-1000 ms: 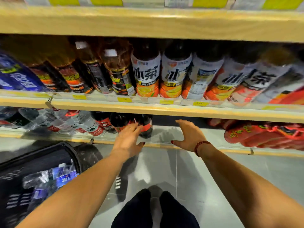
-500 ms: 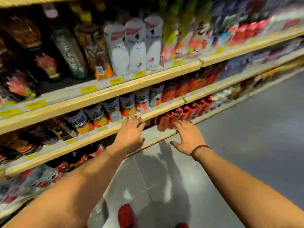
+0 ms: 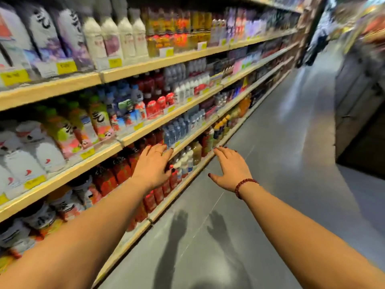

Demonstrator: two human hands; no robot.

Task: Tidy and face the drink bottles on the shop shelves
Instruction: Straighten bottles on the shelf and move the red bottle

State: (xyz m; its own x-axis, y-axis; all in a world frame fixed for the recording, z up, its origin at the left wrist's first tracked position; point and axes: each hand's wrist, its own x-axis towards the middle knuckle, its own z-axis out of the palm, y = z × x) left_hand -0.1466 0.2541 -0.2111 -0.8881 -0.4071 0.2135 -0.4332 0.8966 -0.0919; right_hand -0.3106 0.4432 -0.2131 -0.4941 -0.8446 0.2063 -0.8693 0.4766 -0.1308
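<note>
Wooden shelves (image 3: pixel 68 82) full of drink bottles run along my left and recede down the aisle. My left hand (image 3: pixel 153 165) is stretched out flat, fingers apart, in front of the red-labelled bottles (image 3: pixel 123 171) on the low shelf; whether it touches them I cannot tell. My right hand (image 3: pixel 230 168), with a red bead bracelet, hovers open over the floor beside the bottom shelf edge (image 3: pixel 200 163), holding nothing. White bottles (image 3: pixel 116 36) stand on the top shelf, blue water bottles (image 3: pixel 177 128) lower down. The picture is blurred.
A grey tiled aisle floor (image 3: pixel 270 153) runs ahead on the right. A dark display unit (image 3: pixel 358 113) stands at the right edge. Yellow price tags (image 3: pixel 66 66) line the shelf fronts. Shadows of both hands fall on the floor.
The view has swung up and to the right, from the low shelf and black basket to the length of the aisle. Both hands stay stretched out and open, holding nothing.
</note>
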